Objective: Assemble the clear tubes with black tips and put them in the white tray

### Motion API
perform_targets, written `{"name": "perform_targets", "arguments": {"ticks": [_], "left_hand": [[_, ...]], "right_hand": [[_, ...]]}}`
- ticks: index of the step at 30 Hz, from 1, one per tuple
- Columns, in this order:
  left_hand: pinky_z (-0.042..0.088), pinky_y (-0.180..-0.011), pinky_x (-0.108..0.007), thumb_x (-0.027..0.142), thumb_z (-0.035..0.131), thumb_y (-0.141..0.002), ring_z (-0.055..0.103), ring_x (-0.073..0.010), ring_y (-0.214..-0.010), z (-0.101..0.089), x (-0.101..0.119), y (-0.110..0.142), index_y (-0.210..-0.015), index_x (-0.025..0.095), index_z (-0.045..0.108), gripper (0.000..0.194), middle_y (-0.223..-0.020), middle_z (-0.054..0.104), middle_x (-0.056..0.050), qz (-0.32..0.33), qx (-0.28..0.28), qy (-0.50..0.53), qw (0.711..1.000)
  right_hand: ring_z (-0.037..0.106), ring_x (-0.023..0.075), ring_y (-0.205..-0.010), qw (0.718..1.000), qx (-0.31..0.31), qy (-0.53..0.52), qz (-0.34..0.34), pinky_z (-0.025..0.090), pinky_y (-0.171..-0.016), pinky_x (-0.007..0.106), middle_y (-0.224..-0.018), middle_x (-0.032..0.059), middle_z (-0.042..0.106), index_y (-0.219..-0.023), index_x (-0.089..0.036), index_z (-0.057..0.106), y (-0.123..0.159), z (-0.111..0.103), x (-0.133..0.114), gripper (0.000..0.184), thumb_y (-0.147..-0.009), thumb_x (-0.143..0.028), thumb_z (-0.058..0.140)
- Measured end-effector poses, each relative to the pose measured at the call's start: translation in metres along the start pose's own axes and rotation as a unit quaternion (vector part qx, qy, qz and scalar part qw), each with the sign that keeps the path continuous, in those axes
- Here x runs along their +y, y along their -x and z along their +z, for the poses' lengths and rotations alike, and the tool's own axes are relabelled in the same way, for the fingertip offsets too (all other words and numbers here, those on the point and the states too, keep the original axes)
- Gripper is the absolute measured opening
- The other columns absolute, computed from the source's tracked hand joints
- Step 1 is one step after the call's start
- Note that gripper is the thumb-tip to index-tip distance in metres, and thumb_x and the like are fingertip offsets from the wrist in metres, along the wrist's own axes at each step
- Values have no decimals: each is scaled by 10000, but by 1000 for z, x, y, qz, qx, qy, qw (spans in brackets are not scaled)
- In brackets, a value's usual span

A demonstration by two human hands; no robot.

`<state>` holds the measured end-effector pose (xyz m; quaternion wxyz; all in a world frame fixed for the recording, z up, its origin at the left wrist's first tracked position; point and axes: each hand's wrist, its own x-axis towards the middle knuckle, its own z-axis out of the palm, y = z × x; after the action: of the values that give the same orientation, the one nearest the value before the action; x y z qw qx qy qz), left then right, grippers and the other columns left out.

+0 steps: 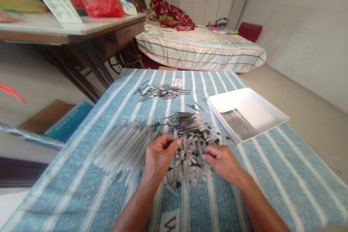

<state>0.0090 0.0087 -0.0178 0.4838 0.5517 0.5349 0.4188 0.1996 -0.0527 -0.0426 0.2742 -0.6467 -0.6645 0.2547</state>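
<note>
My left hand [161, 154] is closed in a pinch, with a small translucent cap-like piece [175, 134] standing up between thumb and forefinger. My right hand [221, 161] is also closed, thumb against forefinger, at the right side of a heap of small clear and black pen caps [190, 152]. Whatever its fingertips hold, if anything, is too small to make out. Just beyond the heap lies a bundle of thin dark-tipped refills [187, 120]. Left of my left hand, many long translucent pen barrels [125, 148] lie side by side, partly blurred.
A shallow white box [263, 116] holding a row of finished-looking pens [237, 123] stands at right on the striped blue cloth [274, 174]. Farther back is a loose pile of thin sticks [163, 90]. A wooden desk [108, 30] stands left, a bed [201, 49] behind.
</note>
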Motion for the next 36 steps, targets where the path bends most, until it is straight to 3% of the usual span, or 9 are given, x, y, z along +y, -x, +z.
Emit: {"name": "perform_targets", "arguments": {"ticks": [9, 14, 17, 21, 28, 31, 36], "left_hand": [[282, -426, -178, 349, 690, -623, 369, -55, -442, -1, 0, -2, -638, 147, 579, 231, -487, 466, 70, -30, 4, 75, 997], [281, -429, -180, 336, 697, -624, 370, -54, -442, -2, -1, -3, -630, 145, 576, 225, -482, 473, 70, -32, 3, 87, 996], [274, -426, -180, 323, 695, -628, 370, -53, -437, -1, 0, -2, -626, 145, 579, 213, -475, 471, 70, -29, 5, 94, 995], [283, -427, -180, 308, 694, -633, 383, -52, -431, -2, 0, -2, -620, 144, 585, 198, -485, 500, 60, -27, 15, 107, 994], [288, -411, -174, 280, 675, -657, 398, -44, -413, -4, 1, -4, -654, 143, 575, 170, -512, 549, 51, -34, 39, 186, 981], [289, -408, -173, 274, 681, -651, 401, -43, -414, -4, 0, -4, -662, 140, 571, 174, -526, 562, 45, -35, 40, 200, 978], [297, -411, -171, 275, 685, -653, 416, -45, -422, -3, -2, -4, -657, 135, 581, 175, -532, 572, 37, -29, 38, 200, 979]], "right_hand": [[596, 140, -599, 993, -50, 101, -22, 347, -554, 205, -634, 11, 659, -755, -206, 653, -7, 11, -19, 152, -801, -241, 512], [650, 203, -662, 967, -84, 240, -12, 326, -542, 248, -685, 80, 699, -750, -205, 667, -13, 13, -33, 192, -807, -226, 484], [659, 223, -683, 957, -102, 272, -11, 322, -536, 257, -704, 98, 705, -764, -199, 666, -16, 15, -37, 186, -800, -237, 488], [657, 212, -703, 961, -95, 258, -7, 335, -555, 248, -705, 81, 704, -749, -198, 658, -16, 16, -36, 182, -796, -236, 486], [600, 131, -579, 990, -36, 131, 24, 340, -546, 200, -618, 5, 661, -733, -202, 650, -8, 18, -24, 176, -790, -210, 483], [589, 134, -564, 990, -24, 133, 37, 340, -541, 202, -595, 2, 646, -730, -203, 649, -7, 20, -18, 170, -789, -228, 492], [612, 150, -580, 985, -10, 168, 44, 341, -538, 208, -602, 1, 652, -917, -220, 635, -5, 19, -17, 188, -802, -241, 488]]}}
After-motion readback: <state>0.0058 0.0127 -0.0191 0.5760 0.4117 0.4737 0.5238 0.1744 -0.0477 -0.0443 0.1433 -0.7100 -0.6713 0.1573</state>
